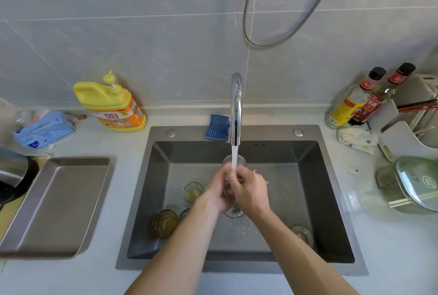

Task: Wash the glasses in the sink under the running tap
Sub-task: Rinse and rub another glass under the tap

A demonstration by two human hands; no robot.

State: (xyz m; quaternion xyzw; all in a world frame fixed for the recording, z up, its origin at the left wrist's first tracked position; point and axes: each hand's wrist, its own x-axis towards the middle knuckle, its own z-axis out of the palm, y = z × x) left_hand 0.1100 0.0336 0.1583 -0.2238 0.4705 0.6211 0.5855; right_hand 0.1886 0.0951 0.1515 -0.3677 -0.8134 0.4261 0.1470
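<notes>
A clear glass [233, 211] is held mid-sink under the tap's [236, 105] stream [234, 156], between both hands. The left hand [216, 191] cups it with fingers curled close together. The right hand [252, 190] wraps it, fingers curled over its front. The rim behind the knuckles is probably this same glass.

Four more glasses stand on the sink [317, 190] floor: one with yellowish dregs [192, 192], an amber one [164, 223], a small one [184, 213] partly behind the left forearm, and a clear one [302, 233] near the right wall. Bare floor lies right of the hands.

One tray [57, 204] sits beside the sink's left edge, one sponge [216, 127] on its back rim, and one detergent bottle [111, 105] and two sauce bottles [348, 107] stand by the wall.
</notes>
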